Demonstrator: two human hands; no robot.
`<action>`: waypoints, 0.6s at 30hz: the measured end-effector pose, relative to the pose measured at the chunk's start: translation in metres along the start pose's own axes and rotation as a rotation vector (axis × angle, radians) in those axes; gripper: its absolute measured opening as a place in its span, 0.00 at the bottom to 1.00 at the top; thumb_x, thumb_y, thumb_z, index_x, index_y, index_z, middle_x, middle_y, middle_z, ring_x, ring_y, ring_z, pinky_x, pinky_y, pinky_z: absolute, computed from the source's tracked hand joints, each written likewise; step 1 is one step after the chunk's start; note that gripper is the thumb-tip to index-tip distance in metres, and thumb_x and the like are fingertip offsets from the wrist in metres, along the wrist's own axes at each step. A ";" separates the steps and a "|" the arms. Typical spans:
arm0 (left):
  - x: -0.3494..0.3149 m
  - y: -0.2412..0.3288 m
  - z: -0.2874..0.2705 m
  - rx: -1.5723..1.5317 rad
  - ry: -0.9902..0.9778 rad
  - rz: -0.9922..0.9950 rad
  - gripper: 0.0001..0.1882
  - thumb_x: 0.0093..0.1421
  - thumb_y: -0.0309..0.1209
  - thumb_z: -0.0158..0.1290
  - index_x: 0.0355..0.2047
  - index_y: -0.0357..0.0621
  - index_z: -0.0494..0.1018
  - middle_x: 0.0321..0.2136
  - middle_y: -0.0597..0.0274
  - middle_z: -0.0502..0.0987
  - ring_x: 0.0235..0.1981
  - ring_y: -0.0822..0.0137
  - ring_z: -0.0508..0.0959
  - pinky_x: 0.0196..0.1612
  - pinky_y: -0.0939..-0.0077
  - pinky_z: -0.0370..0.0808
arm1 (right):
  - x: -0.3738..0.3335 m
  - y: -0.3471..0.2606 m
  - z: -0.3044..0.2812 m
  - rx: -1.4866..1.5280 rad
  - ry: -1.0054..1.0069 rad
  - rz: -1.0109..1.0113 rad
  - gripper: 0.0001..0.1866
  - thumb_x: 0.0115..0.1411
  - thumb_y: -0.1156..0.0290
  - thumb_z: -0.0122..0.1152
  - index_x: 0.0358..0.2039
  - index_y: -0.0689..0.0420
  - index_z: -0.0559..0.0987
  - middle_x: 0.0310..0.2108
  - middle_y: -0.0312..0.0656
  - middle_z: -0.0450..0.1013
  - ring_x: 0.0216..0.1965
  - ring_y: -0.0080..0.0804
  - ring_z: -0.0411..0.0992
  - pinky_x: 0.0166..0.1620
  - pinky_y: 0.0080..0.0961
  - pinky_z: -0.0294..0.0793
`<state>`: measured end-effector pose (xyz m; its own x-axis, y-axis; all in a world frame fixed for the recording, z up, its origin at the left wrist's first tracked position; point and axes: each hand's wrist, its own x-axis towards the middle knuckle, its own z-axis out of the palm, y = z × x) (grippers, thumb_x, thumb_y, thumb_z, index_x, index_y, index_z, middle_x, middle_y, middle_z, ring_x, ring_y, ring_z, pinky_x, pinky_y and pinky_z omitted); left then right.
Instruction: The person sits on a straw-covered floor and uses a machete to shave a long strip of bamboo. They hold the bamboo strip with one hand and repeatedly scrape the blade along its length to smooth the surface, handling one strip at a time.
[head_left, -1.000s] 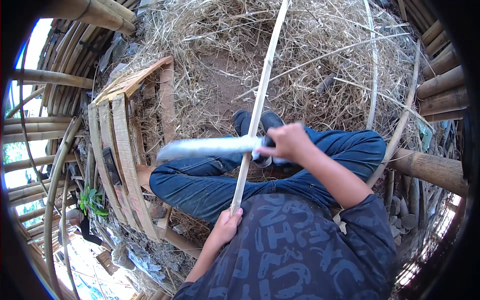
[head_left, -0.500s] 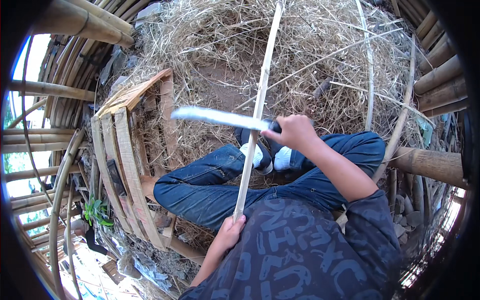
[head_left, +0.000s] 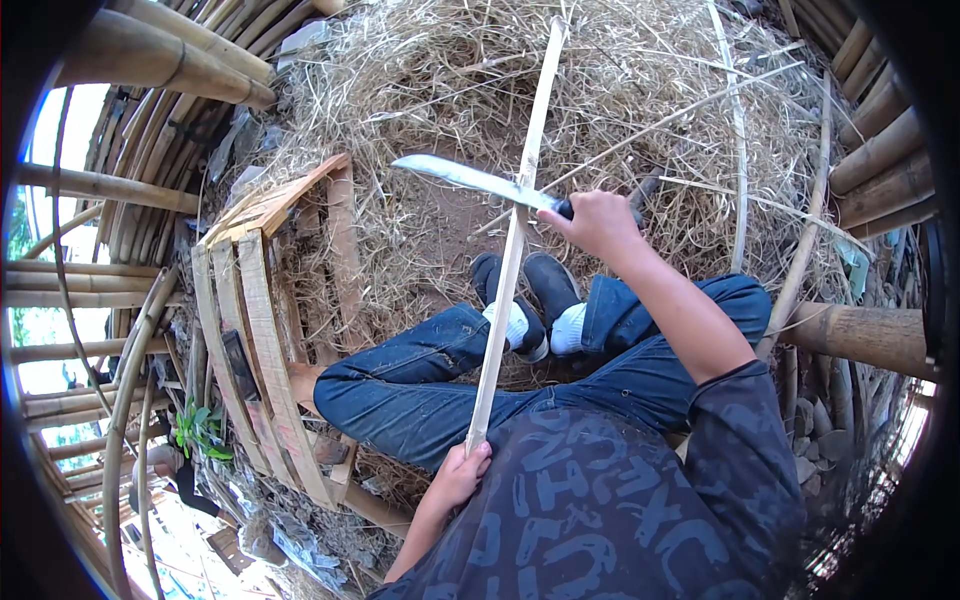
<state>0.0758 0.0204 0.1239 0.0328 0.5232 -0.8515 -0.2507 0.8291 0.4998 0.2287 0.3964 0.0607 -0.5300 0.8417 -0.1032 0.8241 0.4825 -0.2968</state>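
Observation:
My left hand (head_left: 461, 474) is closed round the near end of a long pale bamboo strip (head_left: 500, 335), close against my shirt. From there the strip slants up and away over my crossed legs, its far end above the straw. A long knife (head_left: 465, 176) with a slightly curved blade is in my right hand (head_left: 602, 226), fingers wrapped round its dark handle. The blade lies across the strip near its upper half and points left; the part by the handle meets the strip.
A slatted wooden crate (head_left: 262, 320) stands at my left. Dry straw (head_left: 450, 80) covers the ground ahead, with thin bamboo strips (head_left: 738, 150) lying on it. Bamboo poles (head_left: 865, 335) form walls on both sides. A person (head_left: 165, 465) shows beyond the left wall.
The knife has moved away from me along the bamboo strip, farther from my body. My left hand keeps its hold on the near end.

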 end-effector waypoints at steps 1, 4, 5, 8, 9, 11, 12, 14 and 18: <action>0.002 -0.003 -0.002 0.015 -0.015 0.022 0.14 0.68 0.40 0.41 0.27 0.49 0.65 0.16 0.78 0.57 0.15 0.81 0.53 0.17 0.82 0.51 | -0.006 -0.002 0.000 0.011 -0.031 -0.032 0.39 0.55 0.31 0.48 0.21 0.62 0.81 0.19 0.51 0.75 0.23 0.45 0.77 0.30 0.39 0.77; -0.001 0.001 -0.006 -0.042 -0.039 -0.073 0.13 0.68 0.40 0.41 0.27 0.49 0.65 0.16 0.79 0.57 0.15 0.81 0.53 0.18 0.82 0.50 | -0.025 -0.008 0.003 0.025 -0.064 -0.229 0.39 0.55 0.31 0.48 0.18 0.60 0.77 0.16 0.50 0.73 0.21 0.45 0.76 0.28 0.39 0.75; -0.002 0.004 -0.006 -0.078 -0.042 -0.128 0.14 0.68 0.40 0.41 0.27 0.49 0.65 0.16 0.79 0.57 0.15 0.81 0.53 0.18 0.82 0.51 | -0.026 -0.006 0.005 -0.007 -0.060 -0.293 0.38 0.55 0.30 0.48 0.18 0.58 0.76 0.16 0.48 0.73 0.19 0.44 0.75 0.27 0.38 0.75; 0.000 -0.003 -0.005 0.023 -0.020 -0.014 0.13 0.68 0.40 0.42 0.27 0.49 0.65 0.16 0.79 0.57 0.17 0.81 0.54 0.20 0.83 0.51 | 0.002 0.007 -0.012 -0.075 -0.147 -0.231 0.39 0.54 0.29 0.48 0.21 0.59 0.79 0.17 0.45 0.74 0.21 0.41 0.77 0.29 0.36 0.77; 0.000 -0.006 -0.005 0.045 -0.020 0.002 0.13 0.68 0.39 0.42 0.27 0.49 0.65 0.16 0.79 0.57 0.17 0.81 0.54 0.21 0.83 0.51 | 0.016 0.020 -0.005 -0.050 -0.129 -0.134 0.39 0.54 0.29 0.48 0.22 0.59 0.80 0.17 0.44 0.74 0.22 0.40 0.77 0.29 0.37 0.77; 0.003 -0.006 -0.004 0.091 -0.014 0.052 0.13 0.68 0.39 0.43 0.27 0.48 0.65 0.17 0.78 0.57 0.18 0.81 0.54 0.22 0.83 0.51 | 0.037 0.037 0.002 -0.017 0.021 0.073 0.39 0.55 0.30 0.47 0.23 0.60 0.81 0.20 0.46 0.76 0.25 0.40 0.78 0.30 0.38 0.77; 0.003 -0.005 0.000 0.073 -0.011 0.055 0.14 0.68 0.39 0.43 0.26 0.48 0.64 0.17 0.79 0.58 0.18 0.81 0.54 0.22 0.82 0.52 | 0.042 0.044 0.005 -0.023 0.056 0.179 0.39 0.56 0.31 0.47 0.23 0.60 0.81 0.21 0.46 0.76 0.26 0.39 0.78 0.30 0.38 0.77; 0.002 -0.004 0.003 0.040 0.008 0.067 0.15 0.68 0.38 0.43 0.24 0.48 0.63 0.17 0.79 0.58 0.18 0.81 0.54 0.22 0.81 0.52 | 0.042 0.043 0.001 -0.024 0.023 0.143 0.39 0.56 0.31 0.47 0.23 0.60 0.81 0.21 0.46 0.76 0.26 0.38 0.78 0.30 0.37 0.78; 0.000 -0.001 -0.004 -0.093 0.013 -0.116 0.12 0.68 0.39 0.43 0.28 0.49 0.65 0.16 0.79 0.56 0.15 0.82 0.53 0.18 0.83 0.49 | 0.026 0.013 -0.008 -0.009 -0.144 0.011 0.38 0.57 0.32 0.46 0.23 0.59 0.81 0.20 0.45 0.76 0.25 0.37 0.78 0.29 0.35 0.78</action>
<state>0.0723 0.0187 0.1226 0.0543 0.4218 -0.9051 -0.3342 0.8618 0.3816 0.2269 0.4269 0.0619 -0.5438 0.8037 -0.2416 0.8313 0.4765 -0.2862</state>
